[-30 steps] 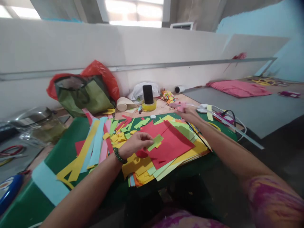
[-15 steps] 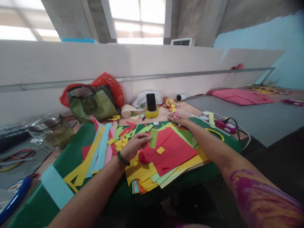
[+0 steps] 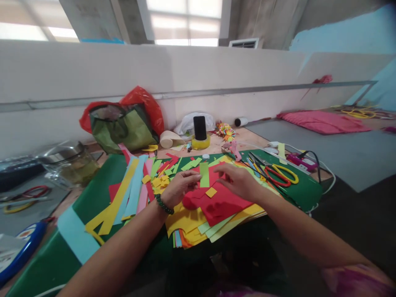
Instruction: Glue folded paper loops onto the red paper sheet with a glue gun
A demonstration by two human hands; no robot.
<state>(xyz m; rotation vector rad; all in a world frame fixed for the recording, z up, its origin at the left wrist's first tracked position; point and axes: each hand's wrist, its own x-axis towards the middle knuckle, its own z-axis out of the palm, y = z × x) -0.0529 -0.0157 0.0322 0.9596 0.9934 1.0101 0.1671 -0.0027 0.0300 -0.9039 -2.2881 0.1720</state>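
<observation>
My left hand (image 3: 179, 187) pinches the lower edge of a light green paper strip (image 3: 204, 174), held upright over a red sheet (image 3: 224, 200). A small yellow square (image 3: 211, 192) lies on that red sheet. My right hand (image 3: 236, 179) hovers just right of the strip, fingers spread and empty. Both hands are above a stack of coloured paper sheets (image 3: 192, 222) on a green mat (image 3: 93, 194).
Scissors with red and yellow handles (image 3: 275, 173) and a pink glue gun (image 3: 233, 147) lie to the right. A phone (image 3: 199, 128) stands in a yellow tape roll. A glass jar (image 3: 69, 163) and a red and green bag (image 3: 123, 121) sit at the left. Long paper strips (image 3: 123, 194) cover the mat.
My right hand has drawn back from the pink glue gun at the far side to beside the green strip. My left hand has turned the strip upright.
</observation>
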